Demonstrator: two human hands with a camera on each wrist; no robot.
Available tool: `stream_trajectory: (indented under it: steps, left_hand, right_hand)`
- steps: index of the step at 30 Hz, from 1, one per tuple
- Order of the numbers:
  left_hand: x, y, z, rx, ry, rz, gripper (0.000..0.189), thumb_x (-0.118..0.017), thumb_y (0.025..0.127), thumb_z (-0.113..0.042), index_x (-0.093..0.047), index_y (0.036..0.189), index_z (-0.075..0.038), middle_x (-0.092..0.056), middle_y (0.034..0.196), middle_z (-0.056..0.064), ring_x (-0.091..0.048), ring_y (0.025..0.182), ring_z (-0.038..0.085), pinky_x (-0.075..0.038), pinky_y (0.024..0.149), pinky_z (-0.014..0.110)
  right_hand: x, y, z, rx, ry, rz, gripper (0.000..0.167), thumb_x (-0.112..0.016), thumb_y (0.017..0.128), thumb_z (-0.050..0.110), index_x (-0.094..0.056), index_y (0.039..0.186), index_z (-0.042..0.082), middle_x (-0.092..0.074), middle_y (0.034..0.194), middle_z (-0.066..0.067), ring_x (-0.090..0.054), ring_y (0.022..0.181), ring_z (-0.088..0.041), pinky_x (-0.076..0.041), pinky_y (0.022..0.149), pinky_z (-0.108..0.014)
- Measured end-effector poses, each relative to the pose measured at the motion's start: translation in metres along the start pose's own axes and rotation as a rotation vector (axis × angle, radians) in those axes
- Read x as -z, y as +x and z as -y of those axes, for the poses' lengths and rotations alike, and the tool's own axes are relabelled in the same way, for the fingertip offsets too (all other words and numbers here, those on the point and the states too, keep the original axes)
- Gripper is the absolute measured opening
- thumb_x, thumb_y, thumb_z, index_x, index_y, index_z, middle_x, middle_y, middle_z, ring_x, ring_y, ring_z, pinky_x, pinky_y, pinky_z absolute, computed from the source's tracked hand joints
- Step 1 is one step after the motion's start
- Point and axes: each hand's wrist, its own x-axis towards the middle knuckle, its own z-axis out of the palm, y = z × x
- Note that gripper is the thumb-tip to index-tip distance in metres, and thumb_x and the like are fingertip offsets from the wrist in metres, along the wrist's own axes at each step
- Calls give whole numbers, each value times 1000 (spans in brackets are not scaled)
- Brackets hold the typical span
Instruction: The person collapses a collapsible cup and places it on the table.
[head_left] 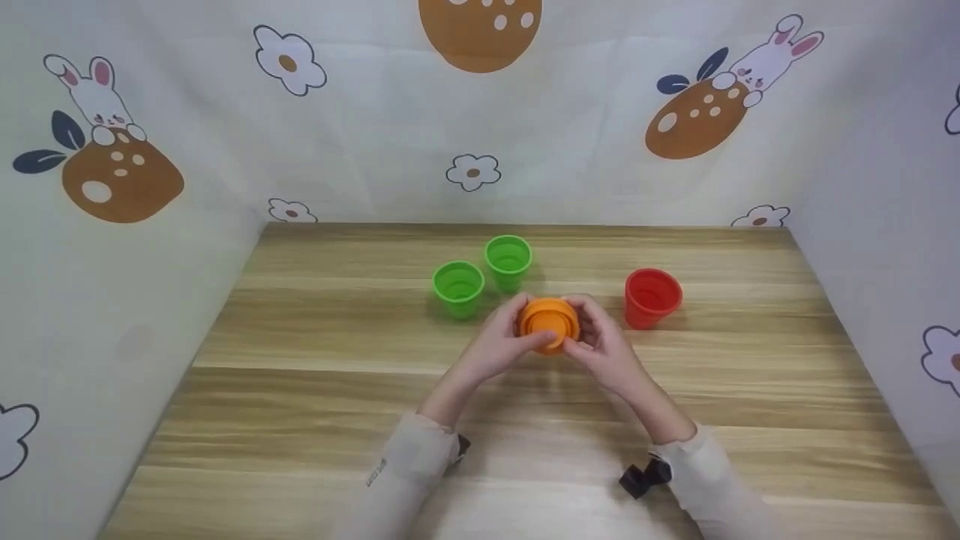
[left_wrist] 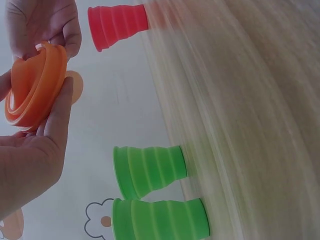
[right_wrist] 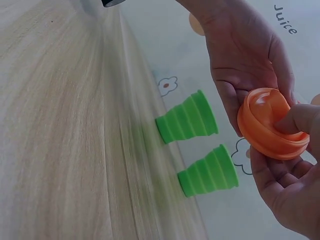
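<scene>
An orange collapsible cup [head_left: 549,307], folded down into stacked rings, is held above the table between both hands. My left hand [head_left: 499,343] grips its left side, thumb over the inner rings. From the right, my right hand [head_left: 609,354] holds the rim, with its thumb at the near edge. The left wrist view shows the folded cup [left_wrist: 45,95] tilted and clear of the table. In the right wrist view a thumb presses into the middle of the cup [right_wrist: 270,142], and the fingers wrap round its outside.
Two green cups [head_left: 459,291] stand upright, extended, just beyond my left hand. A red cup [head_left: 652,300] stands upright to the right of my right hand. The wooden table [head_left: 315,427] is bordered by patterned cloth walls [head_left: 375,127] at the back and sides.
</scene>
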Motion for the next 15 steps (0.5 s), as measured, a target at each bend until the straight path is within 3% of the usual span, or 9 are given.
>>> stream_trajectory:
  steps: [10,15]
  left_hand:
    - [0,-1,2,29,-32,-49,31,-69,93,-15,-53,116,-2,-61,107,9,-57,95,13,-50,85,25]
    - [0,-1,2,36,-38,-47,32,-68,94,-17,-52,117,-2,-61,107,9,-57,94,13,-50,82,23]
  right_hand:
    - [8,-1,-3,28,72,108,58,-66,88,-5,-39,139,-7,-64,127,-3,-62,111,-8,-52,97,-20]
    - [5,-1,-2,12,85,106,61,-66,89,-4,-35,141,-6,-60,131,-13,-61,113,-8,-52,98,-21]
